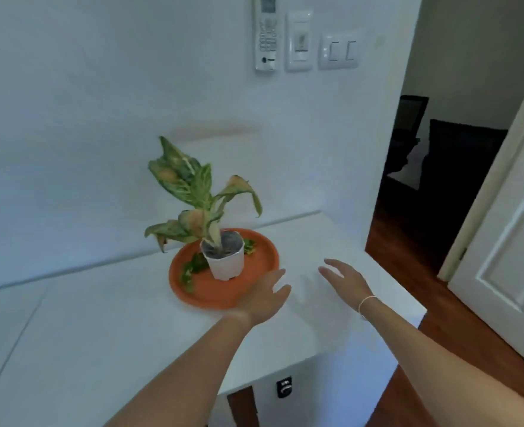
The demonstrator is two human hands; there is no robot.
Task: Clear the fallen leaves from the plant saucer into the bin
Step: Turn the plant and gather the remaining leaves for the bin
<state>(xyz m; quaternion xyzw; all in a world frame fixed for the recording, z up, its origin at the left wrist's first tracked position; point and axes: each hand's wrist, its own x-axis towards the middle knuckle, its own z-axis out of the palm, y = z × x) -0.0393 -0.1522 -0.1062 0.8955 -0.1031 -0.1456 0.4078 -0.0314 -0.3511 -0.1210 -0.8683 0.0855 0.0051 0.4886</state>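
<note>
An orange round saucer (254, 263) sits on a white table (131, 334). A small white pot (225, 261) with a drooping green-and-yellow plant (189, 186) stands in its middle. Fallen green leaves (191, 269) lie in the saucer left of the pot, and a few more leaves (249, 245) lie at the pot's right. My left hand (266, 295) reaches over the saucer's near right rim, fingers apart, holding nothing. My right hand (345, 280) hovers over the table to the right of the saucer, fingers spread and empty. No bin is in view.
A wall stands right behind the table, with a remote holder (266, 32) and light switches (339, 52). The table's right edge drops to a wooden floor (408, 241). An open white door (507, 241) and a dark doorway are on the right.
</note>
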